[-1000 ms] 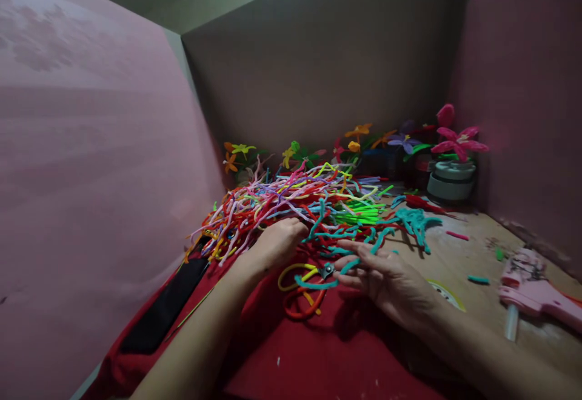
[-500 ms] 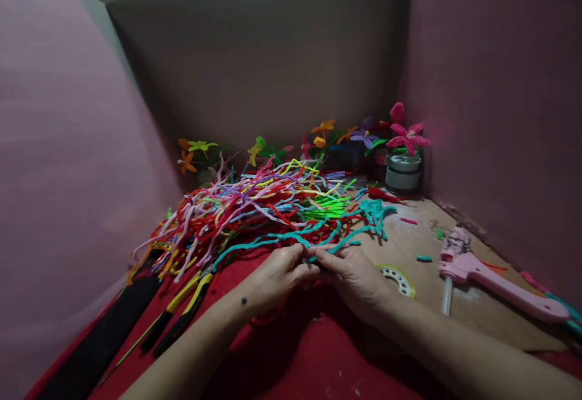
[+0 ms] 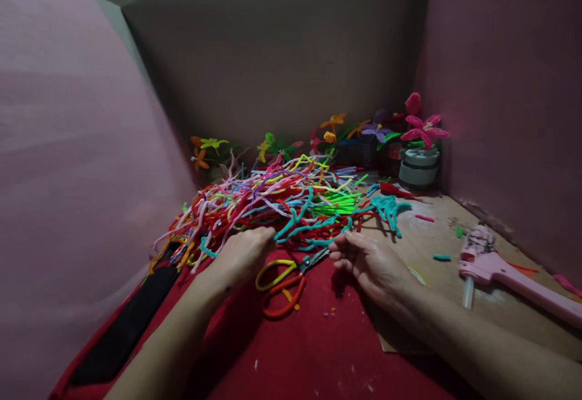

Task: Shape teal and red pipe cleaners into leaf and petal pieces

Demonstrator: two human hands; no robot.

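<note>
My left hand (image 3: 250,253) is closed in a fist around a teal pipe cleaner (image 3: 291,224), whose fuzzy length rises from the fist towards the pile. Another teal end pokes out left of the wrist. My right hand (image 3: 366,262) is apart from the left, its fingers curled and thumb on top. A teal strand reaches its fingertips, seemingly pinched there. Between the hands, scissors (image 3: 302,274) with a yellow and a red handle loop lie on the red cloth (image 3: 291,357), blades pointing at my right fingers.
Beyond the hands spreads a tangled heap of coloured pipe cleaners (image 3: 254,197). A teal bundle (image 3: 390,207) and a pink glue gun (image 3: 491,266) lie on the brown board (image 3: 436,291). Pipe-cleaner flowers (image 3: 425,130) stand at the back, one over a grey-green pot (image 3: 419,168). A black strip (image 3: 131,321) lies left.
My hands have moved apart from where they met, the left going left and the right slightly right. The scissors now show between them; my left arm covers the yellow-and-black pliers. The view shifted left.
</note>
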